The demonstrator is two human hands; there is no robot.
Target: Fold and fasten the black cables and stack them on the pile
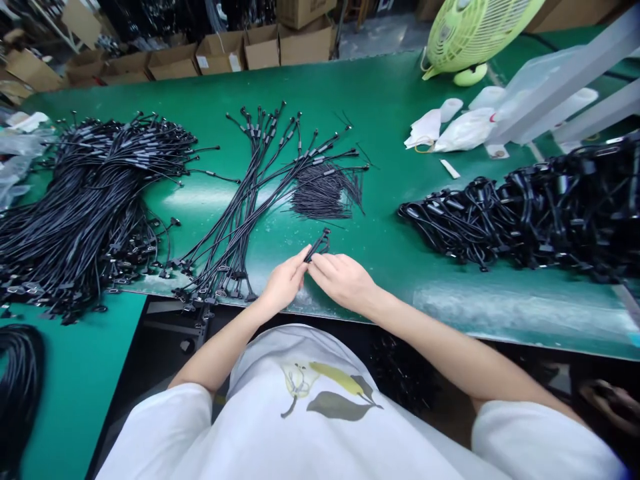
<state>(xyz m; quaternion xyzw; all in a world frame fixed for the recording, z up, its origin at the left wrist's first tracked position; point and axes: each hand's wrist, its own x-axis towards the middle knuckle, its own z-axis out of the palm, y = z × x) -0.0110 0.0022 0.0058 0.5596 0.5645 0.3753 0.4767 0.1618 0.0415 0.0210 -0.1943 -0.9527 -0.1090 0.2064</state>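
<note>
Between my two hands, close to the table's front edge, is a folded black cable [319,244] with a small connector at its far end. My left hand [286,279] pinches it from the left, and my right hand [344,280] grips it from the right with the fingers curled. The part inside my fingers is hidden. Just beyond my hands lies a stack of thin black ties [321,192]. Left of that stack, a loose group of straight black cables [240,207] lies fanned out and crossing, with connectors at both ends.
On the left, a large heap of black cables [95,193] covers the green table [385,120]. Coiled cables [540,207] form a long pile on the right. A green fan [475,33], white rolls [570,107] and a grey metal post [565,73] stand behind. Cardboard boxes [220,53] line the far side.
</note>
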